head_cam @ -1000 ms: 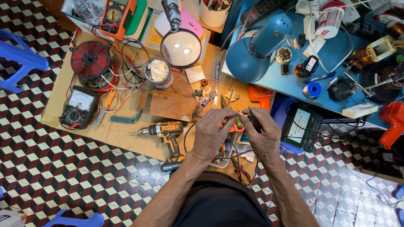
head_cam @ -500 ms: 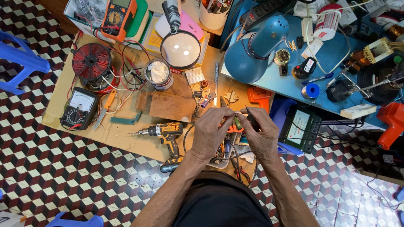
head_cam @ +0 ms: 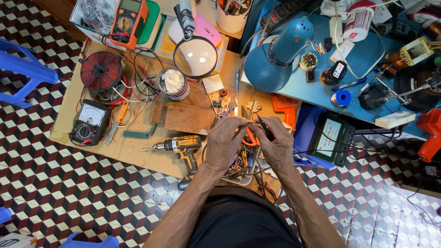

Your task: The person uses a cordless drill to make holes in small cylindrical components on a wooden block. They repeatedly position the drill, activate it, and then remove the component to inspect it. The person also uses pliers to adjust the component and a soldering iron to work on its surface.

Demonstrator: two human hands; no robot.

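1. The left hand (head_cam: 226, 146) and the right hand (head_cam: 277, 144) are brought together, nearly touching, over the near edge of a low wooden board (head_cam: 138, 149) laid on the tiled floor (head_cam: 59, 197).
2. A slim dark probe (head_cam: 265, 127) is pinched in the closed fingers of the right hand, its tip pointed toward the left fingertips.
3. The left fingers are closed around something small; what it is cannot be told, since it is hidden by the fingers. It is held just above a tray of small parts (head_cam: 241, 167).
4. Orange-handled pliers (head_cam: 250, 136) are seen between the hands; whether they are gripped cannot be told.
5. A cordless drill (head_cam: 180, 147) is left lying just beside the left wrist, untouched.
6. Further off are set a round magnifier lamp (head_cam: 195, 56), an analogue meter (head_cam: 88, 128), a red wire coil (head_cam: 101, 71) and a blue desk lamp (head_cam: 275, 53).
7. Progress is judged as mid-way: the small piece is in hand and being worked; nothing finished is shown set aside.
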